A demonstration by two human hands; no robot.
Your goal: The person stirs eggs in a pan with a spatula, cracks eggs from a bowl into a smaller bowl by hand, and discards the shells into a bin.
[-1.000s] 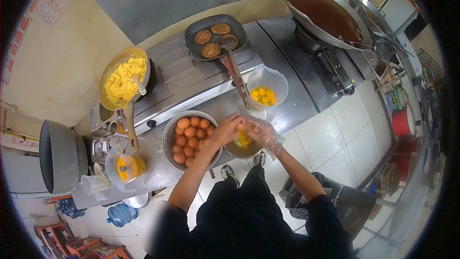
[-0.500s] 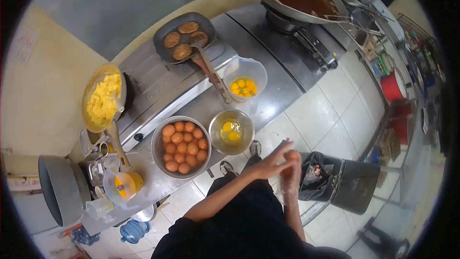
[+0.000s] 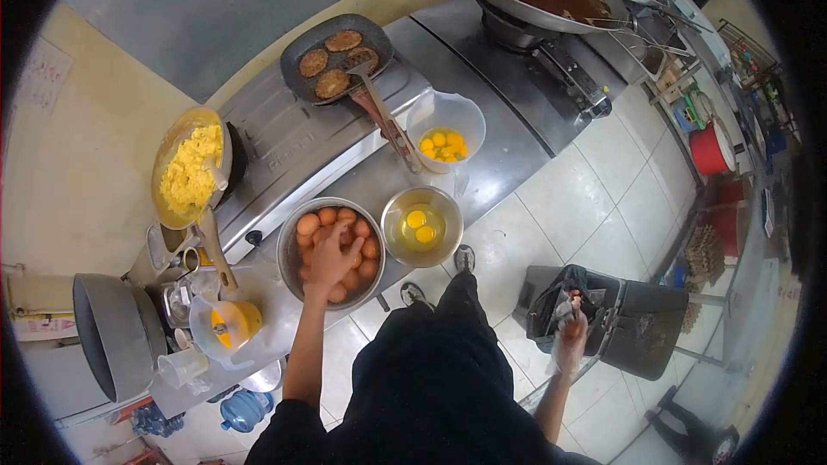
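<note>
My bare left hand [image 3: 330, 260] reaches into a steel bowl [image 3: 282, 269] of brown eggs [image 3: 368, 269], its fingers spread over the top ones. Out to the right, my right hand [image 3: 569, 337], in a clear plastic glove, hangs over the black-lined bin [image 3: 543, 314]. Its fingertips overlap pale and brownish bits in the bin, and I cannot tell whether it holds any shell. Beside the eggs, a smaller steel bowl [image 3: 393, 237] contains two cracked eggs [image 3: 419, 226]. Behind that stands a translucent jug [image 3: 469, 116] with several yolks [image 3: 443, 145].
A square pan [image 3: 303, 39] of browned patties and a frying pan [image 3: 164, 194] of scrambled egg sit on the stove. A wok [image 3: 534, 13] of brown liquid stands at the back right. At the left are a blender jug [image 3: 234, 327] and a large grey pot [image 3: 121, 340].
My hands were together at an egg in front of me. Now the left has moved left into the egg bowl, and the right has moved right and over the bin.
</note>
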